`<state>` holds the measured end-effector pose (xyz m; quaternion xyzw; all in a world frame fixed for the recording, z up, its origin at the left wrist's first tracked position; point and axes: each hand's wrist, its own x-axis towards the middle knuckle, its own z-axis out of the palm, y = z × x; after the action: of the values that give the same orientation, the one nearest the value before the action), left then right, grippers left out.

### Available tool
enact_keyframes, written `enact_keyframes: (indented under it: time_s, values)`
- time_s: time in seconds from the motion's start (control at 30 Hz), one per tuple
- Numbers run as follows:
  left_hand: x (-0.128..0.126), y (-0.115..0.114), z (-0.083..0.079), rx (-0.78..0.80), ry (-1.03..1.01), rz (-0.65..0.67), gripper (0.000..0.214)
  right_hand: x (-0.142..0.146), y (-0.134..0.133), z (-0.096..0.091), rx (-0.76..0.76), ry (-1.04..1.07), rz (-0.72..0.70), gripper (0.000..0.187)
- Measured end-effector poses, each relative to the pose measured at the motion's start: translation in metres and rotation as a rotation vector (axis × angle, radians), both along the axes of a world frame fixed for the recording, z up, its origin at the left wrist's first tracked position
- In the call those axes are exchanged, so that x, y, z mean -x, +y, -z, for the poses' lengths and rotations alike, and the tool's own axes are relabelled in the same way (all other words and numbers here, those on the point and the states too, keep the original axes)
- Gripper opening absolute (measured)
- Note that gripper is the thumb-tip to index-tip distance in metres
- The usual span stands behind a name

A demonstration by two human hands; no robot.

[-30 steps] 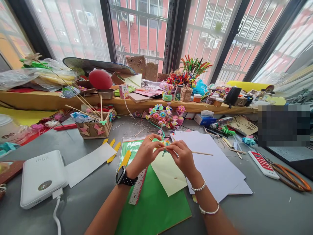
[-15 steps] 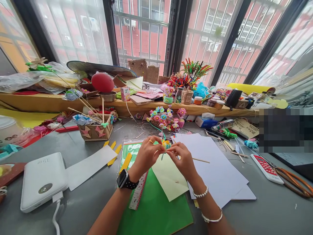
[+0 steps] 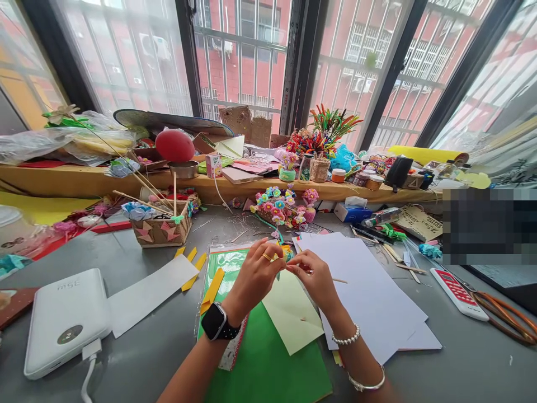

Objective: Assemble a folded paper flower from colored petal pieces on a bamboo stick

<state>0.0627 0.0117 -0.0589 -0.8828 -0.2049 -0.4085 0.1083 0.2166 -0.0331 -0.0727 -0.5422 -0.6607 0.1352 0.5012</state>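
Note:
Over the pale yellow paper (image 3: 291, 313), my left hand (image 3: 257, 275) and my right hand (image 3: 315, 275) meet with pinched fingers. Between them is a small yellow and teal fuzzy flower (image 3: 288, 251), mostly covered by the fingers. Its kind of stem is hard to make out; a bit of teal shows below the fingertips. Both hands are closed on it. A thin wooden stick (image 3: 340, 281) sticks out to the right from behind my right hand. Under my left wrist lie a green sheet (image 3: 268, 364) and a ruler (image 3: 231, 352).
White sheets (image 3: 369, 302) lie to the right, with a red and white calculator (image 3: 458, 294) and orange-handled scissors (image 3: 512, 319) beyond. Left are a white power bank (image 3: 69, 319), a white strip (image 3: 151, 291), yellow folded strips (image 3: 212, 291) and a cardboard basket (image 3: 161, 232). Fuzzy flowers (image 3: 279, 204) stand behind.
My left hand has turned a little, its fingers curling higher over the flower. Less of the wooden stick shows past my right hand. The view has shifted slightly.

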Motion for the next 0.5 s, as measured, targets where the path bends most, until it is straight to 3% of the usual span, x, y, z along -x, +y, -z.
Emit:
enact_keyframes:
  time_s: [0.27, 0.5]
  values:
    - [-0.0003, -0.0011, 0.0009, 0.002, 0.015, -0.004, 0.016, -0.0025, -0.0003, -0.0003, -0.017, -0.004, -0.033, 0.010]
    - [-0.0008, -0.0008, 0.0006, 0.068, -0.026, -0.014, 0.011, 0.0006, -0.0008, 0.0016, -0.108, -0.074, 0.033, 0.013]
